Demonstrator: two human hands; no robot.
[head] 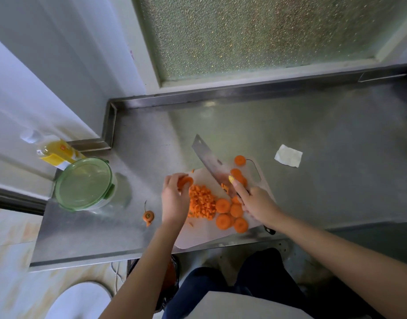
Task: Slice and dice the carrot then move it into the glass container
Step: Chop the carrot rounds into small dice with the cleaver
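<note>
Orange carrot slice [185,181] is pinched by the left hand [174,201], fingers curled, at eleven o'clock of the diced pile [201,202]. The right hand [255,203] grips the knife [211,163], forefinger extended along it. The glass container [84,183] sits at nine o'clock.

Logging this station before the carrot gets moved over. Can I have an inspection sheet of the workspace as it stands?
Surface: steel counter, with a pale cutting board at its front edge.
Job's things: diced carrot pile and carrot rounds on the board; cleaver over the board; glass container left of the board, green lid on.
Clutter: carrot stub and folded paper on the counter; yellow bottle behind the container.
Grips: left hand pinches a carrot slice; right hand grips the cleaver handle, forefinger along the blade.
Cables: thin white cord below the counter edge.
Surroundings: frosted window behind; tiled floor.
</note>
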